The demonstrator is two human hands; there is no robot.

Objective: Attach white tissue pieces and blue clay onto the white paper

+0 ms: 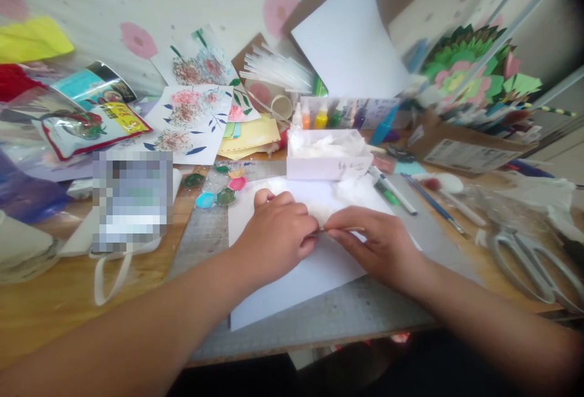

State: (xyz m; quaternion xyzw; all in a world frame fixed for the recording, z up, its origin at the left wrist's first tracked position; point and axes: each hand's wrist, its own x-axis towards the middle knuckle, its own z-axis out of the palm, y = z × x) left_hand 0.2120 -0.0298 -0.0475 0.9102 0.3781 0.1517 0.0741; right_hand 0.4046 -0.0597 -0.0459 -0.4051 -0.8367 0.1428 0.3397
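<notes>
My left hand point(283, 233) is closed, its fingers curled in above a white sheet of paper point(264, 300). White cotton wool point(323, 210) shows at its fingertips, between the two hands. With thumb and forefinger, my right hand point(381, 242) pinches a thin pale stick point(349, 228) that lies level beside the cotton. The hands nearly touch, and the stick's left end is hidden at the left fingers. Just behind them stands a white box point(328, 167) filled with cotton wool. A loose tuft of cotton point(356, 189) lies on the paper by the box.
A grey cutting mat point(201, 275) lies under the paper. To the left are a paint palette point(225, 196) and a phone point(132, 202). Pens, a blue paintbrush point(433, 205) and scissors point(533, 263) lie right. Paint bottles point(320, 117) and a cardboard box point(465, 148) stand behind.
</notes>
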